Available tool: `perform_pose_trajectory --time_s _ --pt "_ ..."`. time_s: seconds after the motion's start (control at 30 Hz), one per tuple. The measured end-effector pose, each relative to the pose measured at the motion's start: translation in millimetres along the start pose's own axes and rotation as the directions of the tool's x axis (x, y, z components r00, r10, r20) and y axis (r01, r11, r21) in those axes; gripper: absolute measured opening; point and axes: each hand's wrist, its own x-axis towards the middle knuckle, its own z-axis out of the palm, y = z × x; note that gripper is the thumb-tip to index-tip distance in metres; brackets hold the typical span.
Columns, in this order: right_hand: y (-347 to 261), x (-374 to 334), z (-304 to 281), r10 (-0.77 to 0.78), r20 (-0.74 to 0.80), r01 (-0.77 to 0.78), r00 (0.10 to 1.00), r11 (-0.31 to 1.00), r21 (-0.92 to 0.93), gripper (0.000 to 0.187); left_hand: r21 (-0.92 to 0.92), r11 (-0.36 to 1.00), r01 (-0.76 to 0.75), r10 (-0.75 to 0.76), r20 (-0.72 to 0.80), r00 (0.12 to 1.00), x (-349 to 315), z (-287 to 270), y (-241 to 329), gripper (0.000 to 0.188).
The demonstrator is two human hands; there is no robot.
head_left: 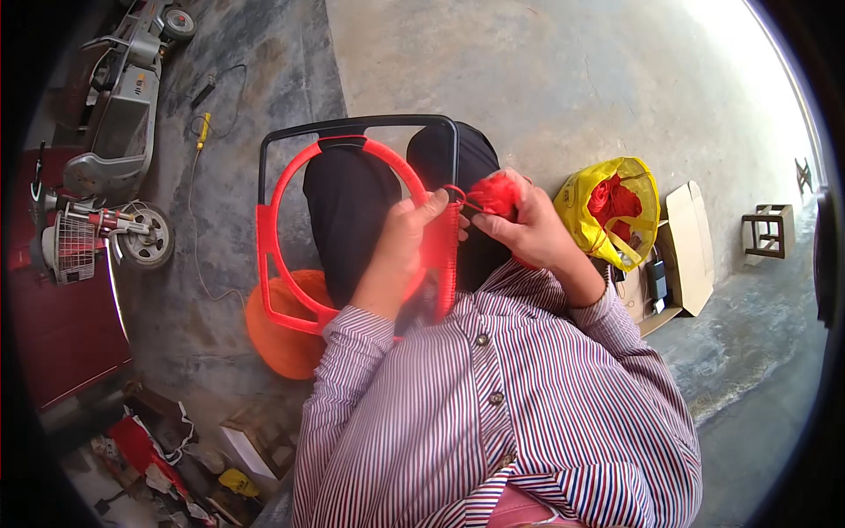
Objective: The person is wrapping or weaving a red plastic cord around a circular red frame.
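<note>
Across the lap (352, 207) lies the part-wrapped frame (267, 246), seemingly light and stiff, best gripped by a side bar; the left hand's (407, 236) fingers close around its right one. Beside it, the right hand's (539, 227) fingers clamp the yarn ball (493, 195), probably soft, best cupped loosely.

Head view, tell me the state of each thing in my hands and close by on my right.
Left hand: grip closed on the rectangular frame.
Rectangular frame: bare black at top, red lower down.
Red ring: set inside the frame.
Right hand: grip closed around red yarn.
Red yarn: bunched up.
Yellow bag: open, more red yarn inside.
Cardboard box: open.
</note>
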Motion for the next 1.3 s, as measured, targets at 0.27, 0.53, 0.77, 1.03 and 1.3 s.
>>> perform_pose_trajectory --time_s 0.27,0.53,0.77,1.03,1.3 --pt "17.6 -23.1 -43.1 0.283 -0.050 -0.227 0.958 0.851 0.473 0.011 -0.103 0.995 -0.008 0.012 0.035 0.999 5.7 -6.1 2.7 0.011" --pt "3.7 -9.1 -74.4 0.234 0.026 -0.231 0.972 0.929 0.288 0.035 -0.190 0.981 0.031 -0.029 0.017 0.999 -0.9 -4.2 11.7 0.012" --pt "-12.9 37.7 -8.0 0.262 0.203 -0.151 0.944 0.885 -0.440 0.046 -0.042 0.996 0.077 -0.071 0.124 0.990 -0.6 -7.7 18.1 0.015" --pt "31.4 82.4 13.0 0.122 -0.056 -0.101 0.991 0.951 0.292 0.038 0.001 0.994 0.105 -0.105 0.066 0.992 2.6 6.1 11.7 0.013" --pt "-13.5 36.9 -49.2 -0.004 0.079 0.019 0.997 0.981 -0.195 0.017 -0.055 0.995 0.088 -0.083 0.080 0.993 3.7 -12.6 17.6 0.012"
